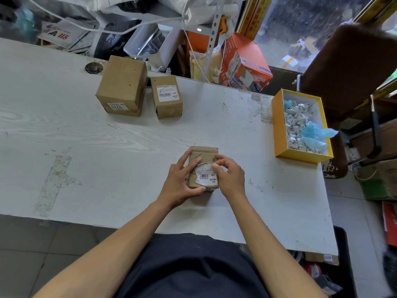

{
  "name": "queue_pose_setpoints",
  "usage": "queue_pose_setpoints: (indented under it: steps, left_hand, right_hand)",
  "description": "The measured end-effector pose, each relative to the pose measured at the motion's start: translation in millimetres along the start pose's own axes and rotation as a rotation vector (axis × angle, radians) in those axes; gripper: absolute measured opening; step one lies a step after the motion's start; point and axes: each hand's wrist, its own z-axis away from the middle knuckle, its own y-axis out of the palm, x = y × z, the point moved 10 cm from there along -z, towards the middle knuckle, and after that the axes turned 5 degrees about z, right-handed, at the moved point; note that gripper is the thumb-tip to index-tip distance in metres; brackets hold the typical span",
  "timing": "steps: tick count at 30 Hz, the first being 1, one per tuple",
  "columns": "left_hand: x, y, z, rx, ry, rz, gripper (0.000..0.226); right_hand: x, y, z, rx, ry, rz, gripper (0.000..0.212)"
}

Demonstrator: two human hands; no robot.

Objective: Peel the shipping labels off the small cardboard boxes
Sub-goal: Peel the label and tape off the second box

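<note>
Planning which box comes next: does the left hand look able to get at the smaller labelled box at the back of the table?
Probably yes. The left hand now holds the near box, but bare table lies between it and the smaller labelled box.

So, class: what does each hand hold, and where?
Left hand steadies the small cardboard box by its left side; right hand pinches the shipping label at its top edge.

parcel workshop – labelled boxes (166,96)
</note>
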Motion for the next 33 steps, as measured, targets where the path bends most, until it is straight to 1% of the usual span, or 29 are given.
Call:
queue_pose_setpoints:
  steps: [33]
  left_hand:
    - [-1.8, -0.9, 0.1, 0.004, -0.013, -0.006, 0.089]
  right_hand:
    - [1.2, -1.4, -0.8, 0.001, -0.006, -0.019, 0.016]
